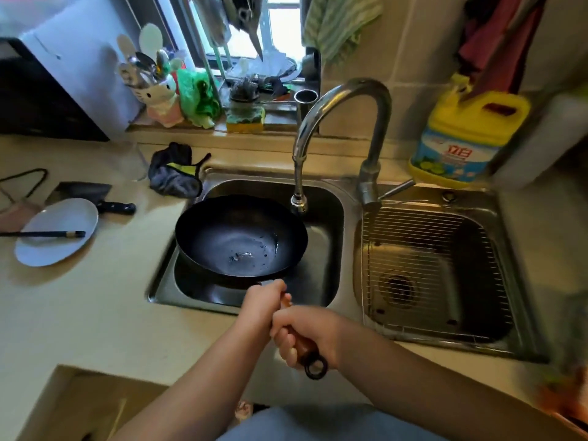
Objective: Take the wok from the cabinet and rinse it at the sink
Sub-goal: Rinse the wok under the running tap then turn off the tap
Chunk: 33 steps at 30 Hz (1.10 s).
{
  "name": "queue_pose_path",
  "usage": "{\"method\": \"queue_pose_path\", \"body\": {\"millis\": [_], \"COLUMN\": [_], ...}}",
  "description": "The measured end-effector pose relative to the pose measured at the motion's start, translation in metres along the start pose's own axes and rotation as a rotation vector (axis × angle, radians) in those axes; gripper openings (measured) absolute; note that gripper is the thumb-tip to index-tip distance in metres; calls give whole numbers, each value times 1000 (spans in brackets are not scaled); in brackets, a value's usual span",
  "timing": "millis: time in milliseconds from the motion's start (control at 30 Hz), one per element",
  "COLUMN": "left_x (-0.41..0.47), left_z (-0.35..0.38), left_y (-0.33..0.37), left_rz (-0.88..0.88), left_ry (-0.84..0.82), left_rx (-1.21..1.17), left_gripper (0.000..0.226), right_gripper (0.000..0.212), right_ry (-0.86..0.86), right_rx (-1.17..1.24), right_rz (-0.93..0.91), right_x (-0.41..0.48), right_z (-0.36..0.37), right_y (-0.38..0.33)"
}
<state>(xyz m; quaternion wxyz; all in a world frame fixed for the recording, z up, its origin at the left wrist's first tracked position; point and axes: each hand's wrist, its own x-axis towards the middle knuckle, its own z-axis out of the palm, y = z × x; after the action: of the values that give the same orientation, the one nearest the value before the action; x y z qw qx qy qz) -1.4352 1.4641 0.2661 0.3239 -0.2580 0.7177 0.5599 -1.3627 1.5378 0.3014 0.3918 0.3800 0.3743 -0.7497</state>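
A black wok (240,237) hangs level over the left sink basin (324,198), with a small puddle of water in its bottom. Its wooden handle, ending in a black ring, points toward me. My left hand (265,302) grips the handle close to the wok's rim. My right hand (305,334) grips the handle further back, just ahead of the ring. The faucet spout (299,203) ends just beyond the wok's far right rim; I see no water running from it.
The right basin (483,214) holds a wire rack. A yellow detergent jug (461,135) stands behind it. On the counter at left lie a white plate (57,232) with chopsticks, a cleaver (95,194) and a dark cloth (175,173). An open drawer (79,405) is below left.
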Motion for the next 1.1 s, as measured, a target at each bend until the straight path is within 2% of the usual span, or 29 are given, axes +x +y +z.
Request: {"method": "queue_pose_path", "body": {"millis": [367, 600, 900, 1100], "left_x": [41, 54, 65, 72], "left_z": [0, 3, 2, -6], "left_y": [13, 10, 10, 10], "left_rz": [-94, -147, -202, -252], "left_ry": [-207, -256, -249, -276], "left_rx": [170, 208, 214, 140], "left_gripper": [29, 31, 33, 25], "right_gripper": [32, 27, 19, 3], "right_ry": [152, 211, 219, 147], "right_rx": [267, 340, 387, 331], "right_rz": [-6, -2, 29, -13], "right_x": [29, 44, 59, 61], "right_z": [22, 23, 18, 17], "right_y": [-15, -16, -23, -23]}}
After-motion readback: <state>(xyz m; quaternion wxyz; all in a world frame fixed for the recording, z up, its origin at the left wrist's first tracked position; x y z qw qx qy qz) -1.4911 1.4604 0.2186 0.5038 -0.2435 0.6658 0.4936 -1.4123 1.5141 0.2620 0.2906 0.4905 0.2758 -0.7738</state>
